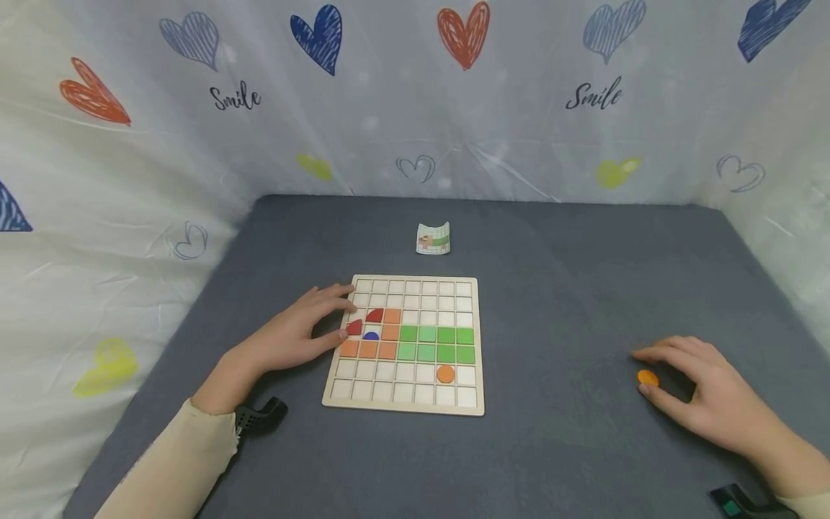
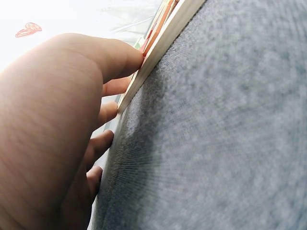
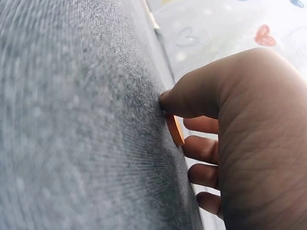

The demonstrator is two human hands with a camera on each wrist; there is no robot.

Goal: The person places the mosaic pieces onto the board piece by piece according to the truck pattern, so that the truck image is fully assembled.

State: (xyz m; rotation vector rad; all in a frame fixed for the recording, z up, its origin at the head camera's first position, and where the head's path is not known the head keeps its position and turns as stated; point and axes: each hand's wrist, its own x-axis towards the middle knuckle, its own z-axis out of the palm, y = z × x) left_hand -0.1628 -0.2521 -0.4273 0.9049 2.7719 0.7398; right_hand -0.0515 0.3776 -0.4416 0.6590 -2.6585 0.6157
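In the head view, a square wooden grid board [image 1: 403, 411] lies on the table, bearing orange squares [image 1: 367, 349], green squares [image 1: 465, 336], red quarter-round pieces [image 1: 354, 327], a blue half-round piece [image 1: 371, 336] and an orange disc [image 1: 445, 374]. My left hand [image 1: 295, 328] rests along the board's left edge, fingers spread and thumb touching the rim. Far to the right, a second orange disc [image 1: 648, 378] lies on the table between the thumb and fingers of my right hand [image 1: 707, 396]. The thumb tip is at the disc, while the index finger stands apart from it.
Behind the board stands a small curled picture card [image 1: 433, 239] with a coloured grid pattern. Grey cloth covers the table [image 1: 551, 303]. A white curtain [image 1: 389, 108] printed with hearts hangs at the back and sides.
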